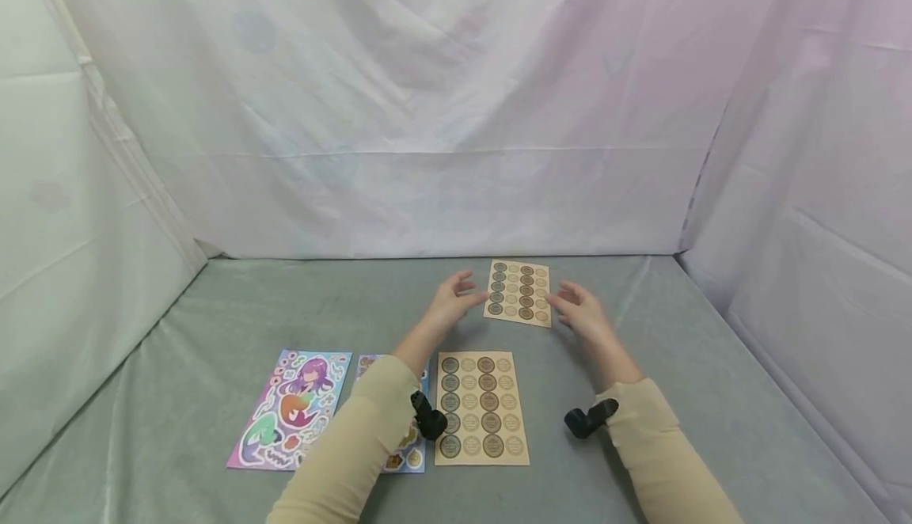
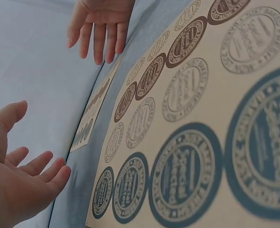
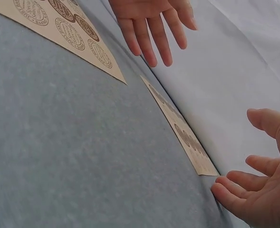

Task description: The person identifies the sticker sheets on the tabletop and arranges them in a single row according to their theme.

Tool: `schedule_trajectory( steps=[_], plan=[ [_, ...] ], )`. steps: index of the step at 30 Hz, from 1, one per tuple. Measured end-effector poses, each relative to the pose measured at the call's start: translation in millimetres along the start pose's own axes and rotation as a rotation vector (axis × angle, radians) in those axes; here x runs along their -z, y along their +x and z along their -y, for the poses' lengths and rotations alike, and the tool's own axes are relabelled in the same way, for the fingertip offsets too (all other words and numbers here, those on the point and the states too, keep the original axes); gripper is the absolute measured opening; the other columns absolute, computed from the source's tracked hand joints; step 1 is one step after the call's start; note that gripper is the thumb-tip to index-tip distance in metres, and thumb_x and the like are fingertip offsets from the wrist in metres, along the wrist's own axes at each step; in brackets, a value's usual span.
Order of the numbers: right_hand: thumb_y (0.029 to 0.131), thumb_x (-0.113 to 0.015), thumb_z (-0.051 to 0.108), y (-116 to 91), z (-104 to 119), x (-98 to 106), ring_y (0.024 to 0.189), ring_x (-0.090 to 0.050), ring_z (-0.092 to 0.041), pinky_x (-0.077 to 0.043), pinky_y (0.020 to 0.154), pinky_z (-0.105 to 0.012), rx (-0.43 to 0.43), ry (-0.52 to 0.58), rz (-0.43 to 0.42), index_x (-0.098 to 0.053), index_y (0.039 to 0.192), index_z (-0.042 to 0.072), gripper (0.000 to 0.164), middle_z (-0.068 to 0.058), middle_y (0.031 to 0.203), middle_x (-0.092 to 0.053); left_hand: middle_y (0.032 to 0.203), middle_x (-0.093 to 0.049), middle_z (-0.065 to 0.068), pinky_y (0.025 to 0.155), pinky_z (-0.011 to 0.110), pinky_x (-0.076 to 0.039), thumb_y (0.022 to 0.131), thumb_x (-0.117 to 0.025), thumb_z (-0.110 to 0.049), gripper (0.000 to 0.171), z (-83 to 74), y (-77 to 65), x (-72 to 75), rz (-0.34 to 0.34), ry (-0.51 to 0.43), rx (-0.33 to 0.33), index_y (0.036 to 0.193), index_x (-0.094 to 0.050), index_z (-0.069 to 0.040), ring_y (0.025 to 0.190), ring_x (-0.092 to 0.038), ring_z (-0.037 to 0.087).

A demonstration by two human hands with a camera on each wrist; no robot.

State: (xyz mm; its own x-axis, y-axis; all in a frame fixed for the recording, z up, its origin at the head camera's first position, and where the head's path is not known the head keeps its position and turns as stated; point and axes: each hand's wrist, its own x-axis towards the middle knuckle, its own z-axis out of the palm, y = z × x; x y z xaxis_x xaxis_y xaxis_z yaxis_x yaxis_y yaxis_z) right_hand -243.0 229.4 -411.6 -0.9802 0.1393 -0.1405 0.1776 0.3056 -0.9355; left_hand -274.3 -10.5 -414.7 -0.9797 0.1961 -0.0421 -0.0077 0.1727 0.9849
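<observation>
A tan sheet of round stickers (image 1: 518, 293) lies near the back of the table, tilted slightly. My left hand (image 1: 452, 300) is just beside its left edge, fingers loosely spread and holding nothing. On the other side, my right hand (image 1: 579, 308) is at the sheet's right edge with relaxed fingers; whether a fingertip touches the paper I cannot tell. Both wrist views show empty hands, the left hand (image 2: 21, 175) and the right hand (image 3: 261, 185) with fingers apart. A second tan sticker sheet (image 1: 480, 409) lies closer, between the forearms, with brown, dark and pale circles.
A mermaid sticker sheet (image 1: 292, 409) lies to the left. Next to it, another colourful sticker sheet (image 1: 409, 457) is partly covered by the left sleeve (image 1: 349, 445). A grey cloth (image 1: 178, 429) covers the table, and white curtains (image 1: 427, 112) enclose the back and sides.
</observation>
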Motion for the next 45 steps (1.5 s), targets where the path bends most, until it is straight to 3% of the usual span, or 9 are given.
schedule_trajectory(
  steps=[11, 20, 29, 36, 45],
  plan=[
    [0.096, -0.058, 0.020, 7, -8, -4, 0.131, -0.039, -0.033, -0.040, 0.102, -0.040, -0.036, 0.095, -0.045, -0.022, 0.151, 0.001, 0.068, -0.025, 0.147, -0.033, 0.140, -0.047, 0.013, 0.099, 0.042, -0.043, 0.084, -0.074, -0.025, 0.076, 3.0, 6.8, -14.3, 0.008, -0.021, 0.044, 0.148, -0.036, -0.011, 0.126, -0.047, 0.031],
    [0.097, -0.058, 0.023, 7, -9, -6, 0.131, -0.040, -0.033, -0.039, 0.103, -0.038, -0.047, 0.089, -0.036, -0.019, 0.152, 0.003, 0.070, -0.025, 0.148, -0.031, 0.143, -0.045, 0.013, 0.104, 0.043, -0.037, 0.084, -0.074, -0.026, 0.076, 1.0, 5.2, -18.1, -0.016, -0.045, 0.104, 0.149, -0.034, -0.014, 0.129, -0.044, 0.031],
    [0.097, -0.058, 0.024, 7, -10, -9, 0.132, -0.039, -0.033, -0.037, 0.105, -0.039, -0.035, 0.109, -0.007, -0.018, 0.152, 0.003, 0.071, -0.025, 0.147, -0.033, 0.143, -0.042, 0.017, 0.103, 0.038, -0.039, 0.084, -0.074, -0.018, 0.078, 2.5, 7.6, -18.9, 0.001, -0.158, 0.137, 0.150, -0.032, -0.013, 0.127, -0.046, 0.029],
    [0.097, -0.057, 0.023, 7, -12, -11, 0.130, -0.041, -0.032, -0.036, 0.106, -0.038, -0.032, 0.190, 0.005, -0.018, 0.152, 0.003, 0.070, -0.024, 0.145, -0.036, 0.141, -0.044, 0.018, 0.101, 0.036, -0.041, 0.082, -0.076, -0.016, 0.079, 3.5, 7.3, -17.7, -0.014, -0.235, 0.138, 0.149, -0.033, -0.012, 0.123, -0.050, 0.029],
    [0.099, -0.053, 0.016, 5, -13, -11, 0.130, -0.042, -0.031, -0.037, 0.105, -0.036, -0.020, 0.311, 0.011, -0.015, 0.152, 0.002, 0.066, -0.024, 0.144, -0.038, 0.138, -0.046, 0.021, 0.097, 0.036, -0.044, 0.088, -0.069, -0.009, 0.070, 4.3, 6.0, -18.9, -0.021, -0.305, 0.121, 0.148, -0.034, -0.008, 0.120, -0.052, 0.030]
  ],
)
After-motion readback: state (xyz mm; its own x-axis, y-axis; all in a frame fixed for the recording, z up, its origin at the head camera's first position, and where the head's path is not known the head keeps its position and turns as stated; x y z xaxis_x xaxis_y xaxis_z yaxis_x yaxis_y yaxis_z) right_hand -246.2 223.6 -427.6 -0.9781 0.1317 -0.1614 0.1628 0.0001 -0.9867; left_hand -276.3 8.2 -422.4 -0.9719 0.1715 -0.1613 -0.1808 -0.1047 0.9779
